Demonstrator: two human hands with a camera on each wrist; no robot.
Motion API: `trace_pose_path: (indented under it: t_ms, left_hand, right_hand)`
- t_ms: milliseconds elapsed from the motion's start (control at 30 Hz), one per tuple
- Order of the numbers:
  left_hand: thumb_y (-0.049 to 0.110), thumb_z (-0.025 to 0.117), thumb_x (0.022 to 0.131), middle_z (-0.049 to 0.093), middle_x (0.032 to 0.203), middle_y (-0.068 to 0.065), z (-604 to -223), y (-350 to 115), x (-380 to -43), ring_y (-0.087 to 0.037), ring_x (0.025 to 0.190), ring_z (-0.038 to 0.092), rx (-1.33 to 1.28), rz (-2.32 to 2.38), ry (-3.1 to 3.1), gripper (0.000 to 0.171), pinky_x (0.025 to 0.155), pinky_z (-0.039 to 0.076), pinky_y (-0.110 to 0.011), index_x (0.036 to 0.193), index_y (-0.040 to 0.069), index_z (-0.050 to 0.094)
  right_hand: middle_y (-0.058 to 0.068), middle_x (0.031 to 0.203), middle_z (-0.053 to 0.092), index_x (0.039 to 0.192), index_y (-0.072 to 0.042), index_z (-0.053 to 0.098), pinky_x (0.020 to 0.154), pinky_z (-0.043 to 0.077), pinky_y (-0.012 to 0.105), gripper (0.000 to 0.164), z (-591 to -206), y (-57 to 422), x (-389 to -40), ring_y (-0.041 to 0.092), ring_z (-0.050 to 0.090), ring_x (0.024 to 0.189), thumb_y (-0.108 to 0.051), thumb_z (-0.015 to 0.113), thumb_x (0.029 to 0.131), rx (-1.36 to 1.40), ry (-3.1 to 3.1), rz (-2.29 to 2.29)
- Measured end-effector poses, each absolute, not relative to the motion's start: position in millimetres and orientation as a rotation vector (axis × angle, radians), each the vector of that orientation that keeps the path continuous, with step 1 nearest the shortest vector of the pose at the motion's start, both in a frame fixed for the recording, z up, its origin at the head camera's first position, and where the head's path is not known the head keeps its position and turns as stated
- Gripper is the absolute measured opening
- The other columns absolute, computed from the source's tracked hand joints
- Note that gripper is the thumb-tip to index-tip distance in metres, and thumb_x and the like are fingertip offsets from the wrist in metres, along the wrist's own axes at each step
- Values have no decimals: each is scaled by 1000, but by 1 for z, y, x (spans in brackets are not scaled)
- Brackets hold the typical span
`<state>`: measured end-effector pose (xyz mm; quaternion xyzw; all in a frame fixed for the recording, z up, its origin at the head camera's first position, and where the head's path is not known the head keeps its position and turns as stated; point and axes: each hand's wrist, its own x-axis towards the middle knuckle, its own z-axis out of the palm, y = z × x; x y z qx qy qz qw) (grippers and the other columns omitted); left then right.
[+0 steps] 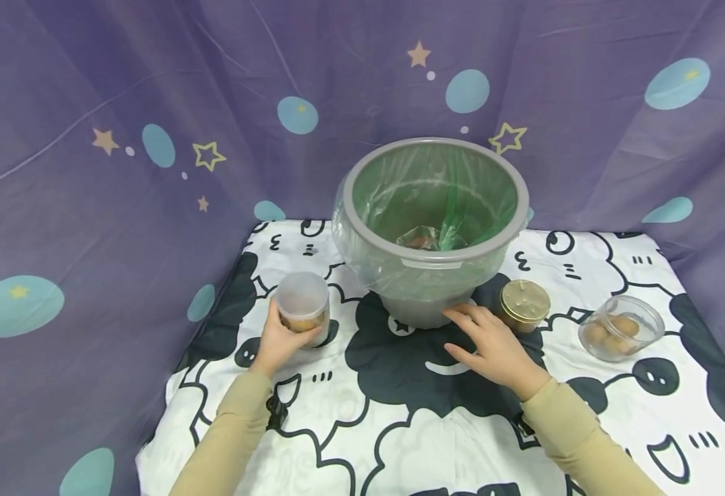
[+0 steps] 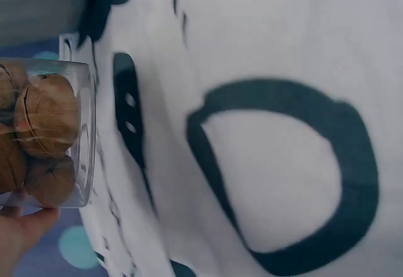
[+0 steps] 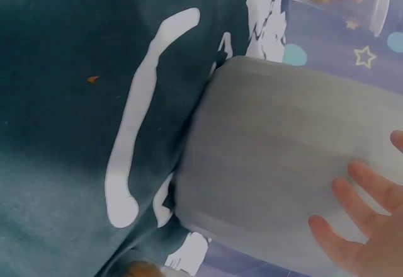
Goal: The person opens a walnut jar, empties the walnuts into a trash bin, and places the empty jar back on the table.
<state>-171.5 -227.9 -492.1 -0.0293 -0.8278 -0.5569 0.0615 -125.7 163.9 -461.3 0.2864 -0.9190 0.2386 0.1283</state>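
Observation:
My left hand (image 1: 282,341) grips a clear plastic jar (image 1: 303,310) with a frosted white lid, at the left of the cloth. In the left wrist view several walnuts (image 2: 49,114) fill the jar, with fingers under its side. My right hand (image 1: 493,344) has its fingers spread against the lower front of a grey bin (image 1: 424,313). The bin is lined with a clear plastic bag (image 1: 369,269) folded over its rim. In the right wrist view the fingers (image 3: 359,217) lie over the bin's grey wall and hold nothing.
Right of the bin stands a gold-lidded tin (image 1: 525,301). Farther right is a second clear jar (image 1: 610,337), open, with several round brown walnuts inside. Crumpled clear plastic (image 1: 421,238) lies in the bin. A small brown fragment (image 3: 92,79) sits on the patterned cloth. A purple curtain (image 1: 151,83) hangs behind.

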Motion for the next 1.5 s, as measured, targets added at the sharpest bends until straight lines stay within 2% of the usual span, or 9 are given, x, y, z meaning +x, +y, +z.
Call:
trace_pose_path:
  t_ms: [200,400,567,767,933,1133,1233,1367,1500]
  left_hand:
    - [12,88,63,43,136,-11,-476,-212,-161,-30,123,43,-273,-1581,-2587,99,103,37,-52,143,16,30]
    - [14,89,61,44,136,-12,-464,-191,-152,-30,119,47,-500,-1462,-2625,99,95,44,-50,143,15,34]
    - [15,89,59,46,132,-12,-458,-177,-146,-29,116,50,-626,-1363,-2638,98,91,48,-48,141,15,36]
    - [19,91,55,48,129,-10,-454,-162,-141,-28,114,52,-759,-1230,-2614,97,93,49,-47,138,14,40]
    - [23,91,55,48,130,-7,-453,-148,-137,-24,114,52,-863,-1153,-2628,95,95,48,-44,136,16,42]
    - [26,90,57,48,129,-7,-450,-132,-133,-23,112,53,-960,-1128,-2666,95,93,49,-41,137,17,40]
    - [28,90,58,48,128,-6,-447,-124,-131,-22,110,53,-1007,-1106,-2676,95,91,50,-39,138,17,40]
    - [30,89,58,49,125,-6,-444,-115,-130,-21,107,56,-1071,-1008,-2661,94,88,52,-37,137,13,41]
    - [34,88,57,51,122,-5,-444,-108,-131,-19,102,58,-1101,-881,-2654,94,85,54,-33,136,12,42]
  right_hand:
    - [9,125,54,133,-13,53,91,48,47,54,-449,158,-123,27,54,113,-37,67,86,944,-2591,685]
    - [10,126,53,134,-14,52,89,48,46,55,-431,151,-119,27,54,111,-50,54,92,1040,-2525,658]
    - [12,128,52,135,-16,51,89,48,46,55,-419,144,-115,27,53,113,-50,53,92,1124,-2474,647]
    - [12,130,51,134,-15,53,88,49,47,57,-408,137,-108,27,53,113,-54,44,94,1186,-2389,636]
    - [14,134,48,134,-16,52,89,48,49,57,-400,132,-105,29,52,116,-54,50,91,1230,-2365,633]
    - [17,135,46,136,-16,50,89,48,48,62,-399,130,-104,31,52,116,-58,49,89,1240,-2351,618]
    - [17,135,46,136,-17,49,87,50,47,65,-401,130,-104,31,53,114,-56,58,85,1235,-2351,614]
    - [17,135,45,139,-20,46,83,53,46,78,-401,130,-102,32,53,113,-52,75,74,1209,-2398,601]
    - [17,136,44,140,-22,44,77,55,45,87,-400,129,-100,33,53,113,-53,80,67,1153,-2481,575]
